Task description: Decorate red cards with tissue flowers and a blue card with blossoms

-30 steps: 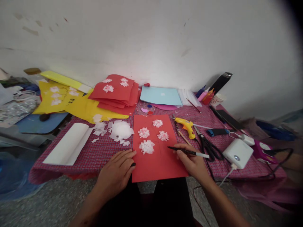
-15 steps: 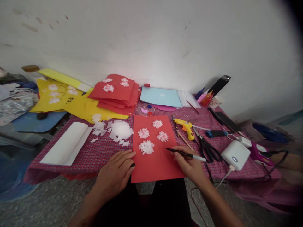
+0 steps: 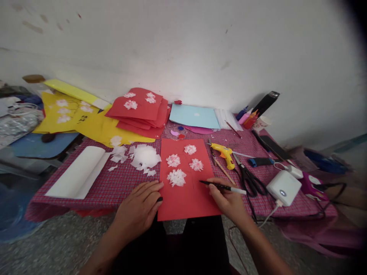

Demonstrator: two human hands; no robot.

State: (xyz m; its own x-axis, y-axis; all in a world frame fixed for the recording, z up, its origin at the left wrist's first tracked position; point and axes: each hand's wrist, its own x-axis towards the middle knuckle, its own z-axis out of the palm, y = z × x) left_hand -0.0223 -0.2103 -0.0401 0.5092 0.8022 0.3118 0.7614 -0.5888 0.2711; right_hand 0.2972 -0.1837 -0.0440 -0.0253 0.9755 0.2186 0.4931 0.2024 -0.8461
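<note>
A red sheet of paper (image 3: 183, 202) lies in front of me at the table's near edge. Several crumpled white-and-pink paper flowers (image 3: 176, 177) sit on it, with thin faint lines drawn between them. My right hand (image 3: 225, 194) grips a black brush pen (image 3: 219, 185) with a white end, its dark tip over the sheet's right half. Whether the tip touches the paper I cannot tell. My left hand (image 3: 140, 208) lies flat, fingers stretched out, fingertips on the sheet's left edge. A dark ring or band shows on one finger.
Left are torn white paper pieces (image 3: 145, 156), a folded white sheet (image 3: 77, 173) and yellow papers (image 3: 106, 126). Behind stand stacked red sheets (image 3: 137, 107) and a light-blue sheet (image 3: 195, 115). Right lie a yellow glue gun (image 3: 225, 152), black-handled scissors (image 3: 249, 179) and a white charger box (image 3: 283, 188).
The view has shifted slightly. My right hand and the brush pen have barely moved over the red sheet; my left hand stays at its edge.
</note>
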